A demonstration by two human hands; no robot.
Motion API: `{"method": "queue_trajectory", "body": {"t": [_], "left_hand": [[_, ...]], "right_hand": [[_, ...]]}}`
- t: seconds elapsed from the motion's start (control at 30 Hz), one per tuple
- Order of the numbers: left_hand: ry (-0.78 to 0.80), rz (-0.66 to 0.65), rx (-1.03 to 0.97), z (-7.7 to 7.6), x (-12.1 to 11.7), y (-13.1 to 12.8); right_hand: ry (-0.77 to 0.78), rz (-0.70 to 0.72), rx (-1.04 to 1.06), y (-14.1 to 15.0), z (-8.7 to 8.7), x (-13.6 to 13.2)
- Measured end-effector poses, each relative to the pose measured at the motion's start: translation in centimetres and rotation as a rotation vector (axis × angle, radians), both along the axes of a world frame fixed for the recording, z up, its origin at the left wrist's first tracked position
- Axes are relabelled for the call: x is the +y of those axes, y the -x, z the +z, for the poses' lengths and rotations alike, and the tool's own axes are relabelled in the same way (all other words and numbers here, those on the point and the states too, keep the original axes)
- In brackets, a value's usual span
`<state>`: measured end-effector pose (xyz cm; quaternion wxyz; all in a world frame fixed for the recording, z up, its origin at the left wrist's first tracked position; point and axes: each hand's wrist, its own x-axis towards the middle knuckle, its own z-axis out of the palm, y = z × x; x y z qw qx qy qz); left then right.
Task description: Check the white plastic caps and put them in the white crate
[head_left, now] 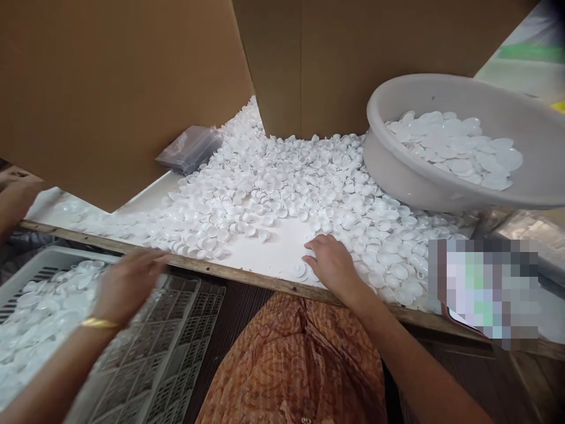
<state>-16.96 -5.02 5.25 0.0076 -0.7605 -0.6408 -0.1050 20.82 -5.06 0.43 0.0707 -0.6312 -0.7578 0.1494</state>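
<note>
My right hand (333,265), a bit open, is nearer the white cups (286,171) ahead than my left hand (126,285), whose grip I can't tell.

One head-worn camera looks forward and steeply down from above the lap, close over the near table edge (229,272)

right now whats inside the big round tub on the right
The tub holds a loose heap of flat, white, roundish pieces, piled toward its left side. Whatever lies beneath the top layer is covered, so the tub's bottom under the heap can't be seen.
</note>
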Motion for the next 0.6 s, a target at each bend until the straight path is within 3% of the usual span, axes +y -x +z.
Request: {"method": "queue_trajectory", "body": {"t": [0.1,0.17,0.23,0.33,0.6], "left_hand": [[0.038,-0.252,-0.053,-3.1,3.0,-9.5],[0.045,-0.281,0.012,-4.6,4.8,-14.2],[0.061,-0.258,0.067,-5.6,6.0,-16.8],[0.057,-0.268,0.089,-6.0,6.7,-17.8],[0.037,-0.500,-0.131,-5.5,5.2,-15.9]], "right_hand": [[0.003,-0.008,-0.040,1.3,0.0,0.1],[-0.008,-0.008,-0.019,1.9,-0.1,0.1],[-0.025,0.008,0.014,2.4,-0.3,0.3],[-0.047,0.041,0.103,3.4,-1.0,1.1],[0.051,0.023,0.494,5.7,-2.9,3.5]]}}
